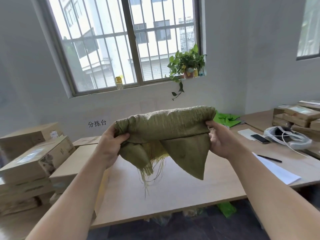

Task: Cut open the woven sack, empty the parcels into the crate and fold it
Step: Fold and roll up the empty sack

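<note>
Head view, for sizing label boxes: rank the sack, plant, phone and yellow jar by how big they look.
1. sack
2. plant
3. phone and yellow jar: about alike, not ranked.
The sack is nearest the camera and the plant and jar are farthest, so true sizes may differ.

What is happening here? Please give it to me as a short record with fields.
sack: olive green, bunched into a roll, held above the table, frayed threads hanging down
left hand: grips one end of the sack
right hand: grips the other end
beside table: stacked boxes
on desk: phone, pen, paper
windowsill: plant
</note>
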